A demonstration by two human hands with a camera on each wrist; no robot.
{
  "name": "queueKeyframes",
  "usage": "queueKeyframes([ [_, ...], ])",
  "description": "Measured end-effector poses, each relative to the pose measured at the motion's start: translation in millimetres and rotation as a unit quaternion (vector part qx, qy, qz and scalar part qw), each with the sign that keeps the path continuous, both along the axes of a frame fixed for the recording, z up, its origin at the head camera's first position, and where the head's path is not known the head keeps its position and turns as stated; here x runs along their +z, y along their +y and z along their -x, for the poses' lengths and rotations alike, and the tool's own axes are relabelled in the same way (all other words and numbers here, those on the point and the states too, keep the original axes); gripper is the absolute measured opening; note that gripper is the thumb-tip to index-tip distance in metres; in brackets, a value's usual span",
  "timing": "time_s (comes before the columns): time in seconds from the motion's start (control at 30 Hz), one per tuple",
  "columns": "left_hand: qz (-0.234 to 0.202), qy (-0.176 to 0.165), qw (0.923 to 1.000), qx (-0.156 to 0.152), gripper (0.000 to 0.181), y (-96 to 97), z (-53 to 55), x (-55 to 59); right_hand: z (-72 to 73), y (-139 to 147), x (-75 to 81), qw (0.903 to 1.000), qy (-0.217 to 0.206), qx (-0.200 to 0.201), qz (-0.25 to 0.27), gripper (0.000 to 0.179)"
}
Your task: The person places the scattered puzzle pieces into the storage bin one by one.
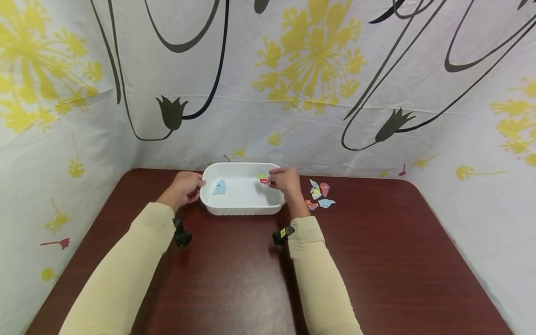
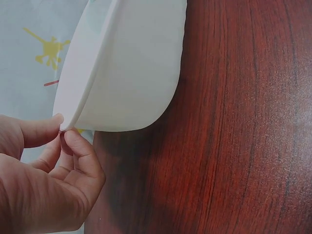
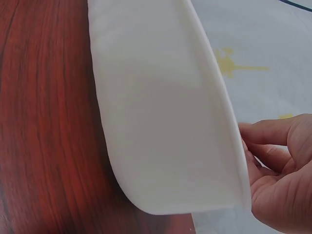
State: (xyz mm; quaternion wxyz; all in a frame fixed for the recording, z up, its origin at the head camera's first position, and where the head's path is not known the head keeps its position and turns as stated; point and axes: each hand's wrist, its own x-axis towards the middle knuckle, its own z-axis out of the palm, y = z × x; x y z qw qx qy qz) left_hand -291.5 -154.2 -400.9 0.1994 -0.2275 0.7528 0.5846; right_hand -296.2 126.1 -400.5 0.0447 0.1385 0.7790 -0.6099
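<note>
Presently, taking the white tray (image 1: 243, 211) as the dial centre in the head view, note a cream sleeve (image 1: 115, 274) at eight o'clock and, in the same direction but nearer, a black wrist camera (image 1: 182, 236). At nine o'clock, locate the left hand (image 1: 184, 184), closed in a pinch on the tray's rim between thumb and curled fingers. Inside the tray, also towards nine o'clock, identify a light-blue piece (image 1: 219, 187) resting on the floor. At twelve o'clock, behind the tray, observe a white cloth (image 1: 238, 60) with yellow and dark flower prints. Inside at two o'clock, see a multicoloured piece (image 1: 263, 178), pinched at its edge by the right hand (image 1: 286, 180). Find that hand at three o'clock, over the tray's end, with fingers curled and closed up; in the right wrist view, regard the piece as hidden behind the tray wall. Between four and five o'clock, note a second camera (image 1: 282, 235) and a second sleeve (image 1: 320, 274). Outside at three o'clock, just beyond the right hand, see several irregular pieces (image 1: 316, 191) grouped on the red-brown table (image 1: 234, 274).
</note>
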Motion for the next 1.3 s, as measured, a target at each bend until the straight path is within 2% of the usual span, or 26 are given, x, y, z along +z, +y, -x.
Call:
queueKeyframes([
  [0.23,0.004,-0.009,0.9999,0.005,0.034,-0.9,2.9,-0.2,2.4,-9.7,-3.3,0.9996,-0.001,0.022,-0.019,0.021],
  [0.63,0.003,-0.001,1.0000,-0.004,0.034,-1.2,-0.4,-0.6,3.4,-29.6,-16.5,0.9975,-0.008,0.044,-0.055,0.022],
  [0.87,0.004,-0.003,1.0000,0.001,0.033,0.1,-0.1,0.1,4.9,-42.1,-20.6,0.9974,-0.011,0.048,-0.052,0.020],
  [1.07,0.001,-0.001,1.0000,0.001,0.032,0.4,-0.1,-0.7,9.2,-52.8,-26.1,0.9950,-0.019,0.049,-0.085,0.022],
  [1.3,0.002,0.000,1.0000,0.001,0.033,0.7,1.3,-2.3,15.0,-62.5,-30.6,0.9868,-0.033,0.064,-0.145,0.024],
])
